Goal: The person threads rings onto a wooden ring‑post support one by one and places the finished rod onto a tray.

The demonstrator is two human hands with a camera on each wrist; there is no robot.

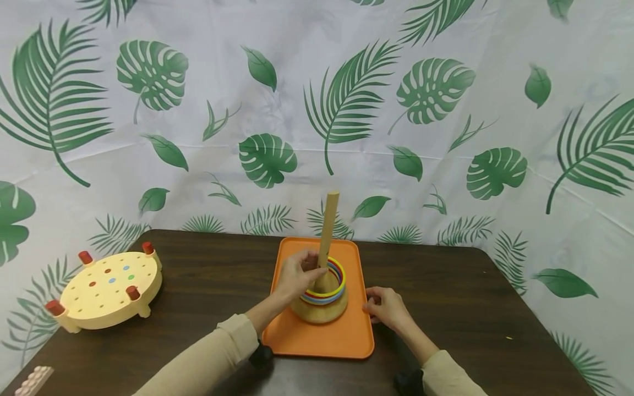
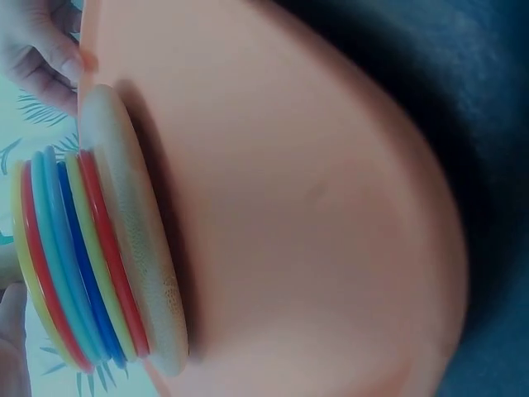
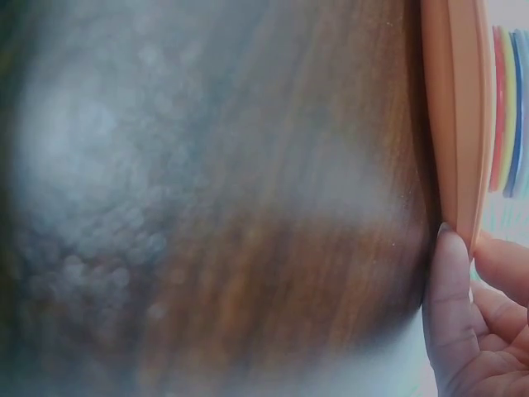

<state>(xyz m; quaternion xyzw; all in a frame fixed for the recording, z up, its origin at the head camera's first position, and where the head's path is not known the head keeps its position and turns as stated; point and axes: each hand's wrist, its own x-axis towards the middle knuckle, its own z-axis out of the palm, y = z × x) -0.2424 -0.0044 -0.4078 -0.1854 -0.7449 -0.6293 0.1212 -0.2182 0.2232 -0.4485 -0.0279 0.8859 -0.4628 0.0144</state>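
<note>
A wooden ring stacker stands on an orange tray (image 1: 317, 340), its round base (image 1: 319, 314) flat on it and its tall post (image 1: 329, 223) leaning slightly in the head view. Thin rings (image 2: 78, 265) in yellow, red, blue and other colours lie stacked around the post on the base. With thumb and fingers, my left hand (image 1: 297, 275) grips the post just above the rings. My right hand (image 1: 388, 309) pinches the tray's right rim; in the right wrist view its thumb (image 3: 450, 289) lies against the tray's outer side.
At the left of the dark wooden table (image 1: 446, 308) lies a round cream pegboard (image 1: 106, 291) with red-tipped legs pointing up. A small pink bumpy object (image 1: 33, 380) is at the lower left corner. Behind hangs a leaf-patterned cloth (image 1: 317, 121).
</note>
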